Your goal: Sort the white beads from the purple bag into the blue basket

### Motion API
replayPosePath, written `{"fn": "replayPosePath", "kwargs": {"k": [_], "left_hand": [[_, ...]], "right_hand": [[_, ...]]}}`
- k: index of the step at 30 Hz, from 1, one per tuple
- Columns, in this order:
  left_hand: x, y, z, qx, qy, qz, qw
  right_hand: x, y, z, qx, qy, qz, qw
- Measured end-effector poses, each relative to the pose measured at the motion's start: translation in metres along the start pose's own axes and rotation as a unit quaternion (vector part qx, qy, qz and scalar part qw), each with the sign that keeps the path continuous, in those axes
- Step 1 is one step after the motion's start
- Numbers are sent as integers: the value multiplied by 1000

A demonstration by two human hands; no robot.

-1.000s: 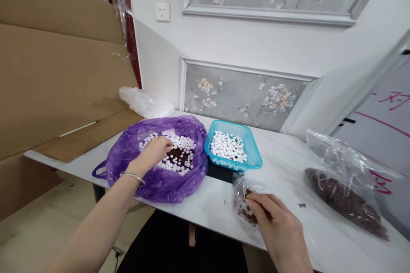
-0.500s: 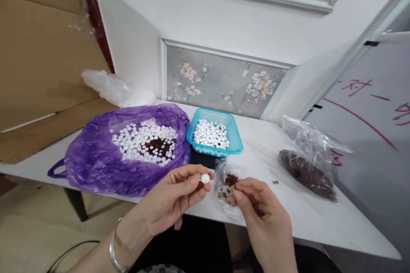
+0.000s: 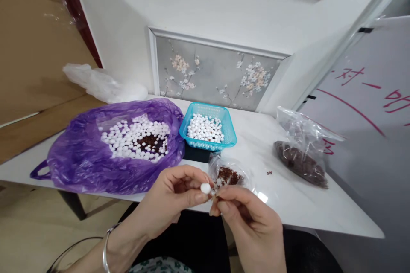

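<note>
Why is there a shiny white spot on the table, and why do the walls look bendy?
Head view: the white table mirrors a light as glare beside the right hand; the wide lens bends the wall lines; the small clear bag glints too.

My view: both forearms bare, no sleeves, no gloves. Left hand (image 3: pixel 173 198) has a thin silver bangle (image 3: pixel 105 249) on the wrist, lower left of frame. Right hand (image 3: pixel 248 226) wears no rings or bands. Nails short, unpainted. Dark clothing at bottom centre, with a white-and-green floral patch.
</note>
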State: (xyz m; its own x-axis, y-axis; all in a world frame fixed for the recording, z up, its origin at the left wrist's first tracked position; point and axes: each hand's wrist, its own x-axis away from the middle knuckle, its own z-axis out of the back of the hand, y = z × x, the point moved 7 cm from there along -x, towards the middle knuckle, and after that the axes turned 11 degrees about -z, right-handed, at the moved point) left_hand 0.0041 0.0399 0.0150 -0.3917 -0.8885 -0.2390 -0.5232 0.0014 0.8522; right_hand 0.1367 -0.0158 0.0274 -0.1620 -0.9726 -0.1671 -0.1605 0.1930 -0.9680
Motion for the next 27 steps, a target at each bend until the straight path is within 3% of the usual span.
{"fn": "replayPosePath", "kwargs": {"k": [11, 18, 27], "left_hand": [[3, -9, -5, 76, 6, 53, 996], [3, -11, -1, 53, 9, 33, 998], [6, -14, -1, 55, 25, 49, 997]], "right_hand": [[1, -6, -7, 18, -31, 50, 998], [2, -6, -8, -3, 20, 48, 999], [3, -10, -11, 22, 29, 74, 997]]}}
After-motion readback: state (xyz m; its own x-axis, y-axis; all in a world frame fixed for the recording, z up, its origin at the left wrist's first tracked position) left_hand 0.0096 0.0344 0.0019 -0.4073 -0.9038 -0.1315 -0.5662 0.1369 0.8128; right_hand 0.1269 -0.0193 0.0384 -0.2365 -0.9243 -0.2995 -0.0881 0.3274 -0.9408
